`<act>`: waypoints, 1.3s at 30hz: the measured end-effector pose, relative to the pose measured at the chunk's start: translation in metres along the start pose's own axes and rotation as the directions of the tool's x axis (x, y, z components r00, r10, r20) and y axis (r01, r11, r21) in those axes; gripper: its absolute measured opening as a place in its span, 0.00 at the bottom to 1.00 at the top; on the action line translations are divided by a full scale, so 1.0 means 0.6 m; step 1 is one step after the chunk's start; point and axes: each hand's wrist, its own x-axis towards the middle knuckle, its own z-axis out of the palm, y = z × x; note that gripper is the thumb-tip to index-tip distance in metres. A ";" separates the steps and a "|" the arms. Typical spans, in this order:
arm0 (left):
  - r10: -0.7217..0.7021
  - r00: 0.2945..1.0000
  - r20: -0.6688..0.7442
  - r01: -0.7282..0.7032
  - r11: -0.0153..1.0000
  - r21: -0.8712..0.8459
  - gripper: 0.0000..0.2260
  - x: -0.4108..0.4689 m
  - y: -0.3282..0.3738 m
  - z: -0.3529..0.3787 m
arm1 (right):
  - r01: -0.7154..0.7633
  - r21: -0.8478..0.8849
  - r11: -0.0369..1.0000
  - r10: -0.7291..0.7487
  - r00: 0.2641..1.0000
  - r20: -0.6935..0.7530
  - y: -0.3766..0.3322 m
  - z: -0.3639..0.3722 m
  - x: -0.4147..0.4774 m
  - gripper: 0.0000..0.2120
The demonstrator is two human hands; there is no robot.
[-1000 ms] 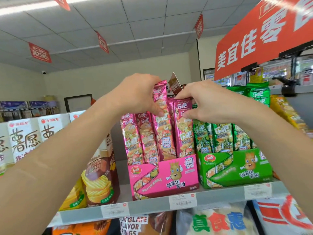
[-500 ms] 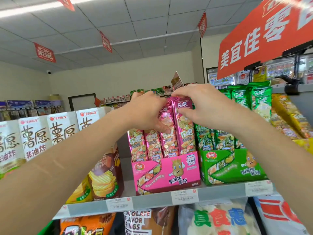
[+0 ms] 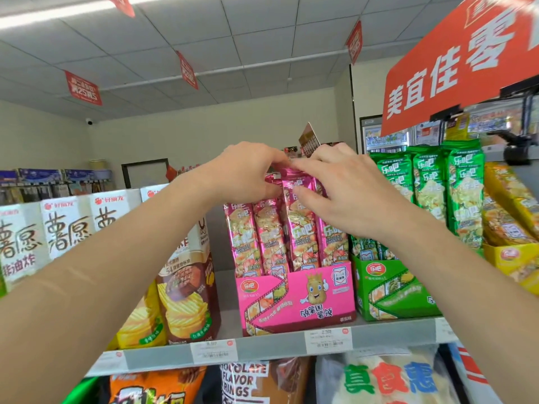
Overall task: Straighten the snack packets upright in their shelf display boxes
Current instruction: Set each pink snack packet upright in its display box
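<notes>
A pink display box (image 3: 294,301) stands on the top shelf with several tall pink snack packets (image 3: 271,237) upright in it. My left hand (image 3: 248,173) pinches the top edge of a pink packet at the back of the row. My right hand (image 3: 347,191) grips the tops of the pink packets from the right, fingers over the top and thumb on the front of one packet (image 3: 300,225). A green display box (image 3: 393,290) with green packets (image 3: 463,193) stands just right of the pink one. The rear packets are hidden behind my hands.
Brown and yellow chip cartons (image 3: 186,290) stand left of the pink box, white cartons (image 3: 67,225) further left. A yellow box (image 3: 513,255) of packets leans at the far right. A red sign (image 3: 460,59) hangs above. The shelf edge (image 3: 271,348) carries price tags; large bags lie below.
The raised pink packets have gone down level with the rest of the row. Both hands came together over the packet tops. The view shifted, so the shelf sits further right.
</notes>
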 end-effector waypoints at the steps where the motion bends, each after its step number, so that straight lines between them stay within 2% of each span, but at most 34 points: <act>1: -0.017 1.000 -0.015 0.019 0.987 0.159 0.16 0.002 -0.003 0.000 | -0.001 0.009 1.000 0.001 1.000 0.001 0.000 0.002 0.002 0.21; 3: -0.089 0.995 0.047 0.066 0.927 0.369 0.16 0.004 -0.009 0.005 | -0.005 0.046 0.999 0.005 1.000 0.000 0.001 0.004 0.004 0.19; 5: -0.149 0.977 0.151 0.084 0.926 0.367 0.20 0.003 -0.010 0.012 | -0.008 0.082 0.997 0.008 1.000 0.006 0.001 0.005 0.006 0.19; 8: -0.071 0.991 0.113 0.037 0.958 0.283 0.19 -0.004 -0.007 0.008 | 0.002 0.102 0.995 -0.002 1.000 0.003 0.000 0.011 0.009 0.15; 11: -0.014 0.999 0.041 0.013 0.999 0.040 0.19 -0.024 0.001 -0.011 | 0.009 0.095 0.995 -0.008 1.000 -0.016 0.003 0.018 0.012 0.13; 13: -0.019 0.999 0.041 0.025 0.987 -0.158 0.21 -0.042 0.009 -0.022 | 0.029 0.094 0.995 -0.027 0.999 -0.020 0.004 0.018 0.013 0.16; 15: -0.025 1.000 0.010 0.027 0.942 -0.334 0.20 -0.059 0.015 -0.025 | 0.051 0.064 0.997 -0.051 0.999 0.004 0.006 0.017 0.014 0.21; 17: -0.049 0.993 -0.106 -0.013 0.854 -0.520 0.17 -0.075 0.021 -0.024 | 0.051 0.041 0.998 -0.051 0.999 0.012 0.007 0.019 0.014 0.25; 18: -0.084 0.973 -0.214 -0.065 0.791 -0.608 0.15 -0.081 0.023 -0.024 | 0.051 0.035 0.998 -0.051 0.999 -0.005 0.008 0.023 0.013 0.24; 19: -0.145 0.923 -0.355 -0.140 0.734 -0.665 0.14 -0.086 0.023 -0.027 | 0.051 0.032 0.998 -0.050 0.998 -0.029 0.009 0.028 0.011 0.22; 21: -0.332 0.735 -0.591 -0.304 0.618 -0.725 0.11 -0.094 0.020 -0.041 | 0.049 0.023 0.999 -0.047 0.996 -0.073 0.011 0.037 0.006 0.20; 23: -0.490 0.580 -0.651 -0.452 0.472 -0.757 0.08 -0.103 0.017 -0.059 | 0.056 0.004 0.998 -0.055 0.993 -0.105 0.011 0.041 0.002 0.21; 24: -0.531 0.548 -0.646 -0.484 0.429 -0.763 0.08 -0.107 0.017 -0.063 | 0.060 -0.008 0.998 -0.060 0.990 -0.124 0.011 0.041 0.001 0.21; 26: -0.549 0.558 -0.623 -0.459 0.422 -0.782 0.07 -0.118 0.029 -0.059 | 0.059 -0.021 0.998 -0.062 0.984 -0.165 0.011 0.042 -0.004 0.21; 29: -0.486 0.593 -0.642 -0.408 0.507 -0.760 0.10 -0.139 0.062 -0.034 | 0.064 0.015 0.998 -0.060 0.973 -0.222 0.001 0.040 -0.011 0.20; 32: -0.457 0.616 -0.641 -0.370 0.551 -0.748 0.11 -0.154 0.086 0.001 | 0.104 0.203 0.974 -0.029 0.939 -0.343 -0.021 0.027 -0.042 0.19; 34: -0.475 0.613 -0.632 -0.344 0.559 -0.754 0.10 -0.161 0.098 0.024 | 0.146 0.457 0.877 0.051 0.919 -0.390 -0.035 0.019 -0.088 0.15; 35: -0.494 0.599 -0.630 -0.337 0.558 -0.758 0.10 -0.164 0.104 0.033 | 0.125 0.622 0.773 0.105 0.942 -0.320 -0.043 0.018 -0.107 0.14; 36: -0.521 0.578 -0.628 -0.331 0.554 -0.764 0.10 -0.166 0.110 0.041 | 0.054 0.772 0.633 0.138 0.974 -0.181 -0.053 0.023 -0.119 0.11; 37: -0.552 0.549 -0.628 -0.322 0.553 -0.768 0.10 -0.167 0.115 0.048 | -0.100 0.880 0.465 0.155 0.987 0.031 -0.067 0.032 -0.117 0.09; 38: -0.584 0.514 -0.629 -0.310 0.557 -0.770 0.09 -0.168 0.122 0.054 | -0.214 0.903 0.372 0.092 0.977 0.194 -0.076 0.047 -0.133 0.11; 39: -0.611 0.479 -0.630 -0.298 0.562 -0.772 0.08 -0.168 0.129 0.059 | -0.262 0.893 0.366 0.068 0.965 0.255 -0.082 0.060 -0.156 0.13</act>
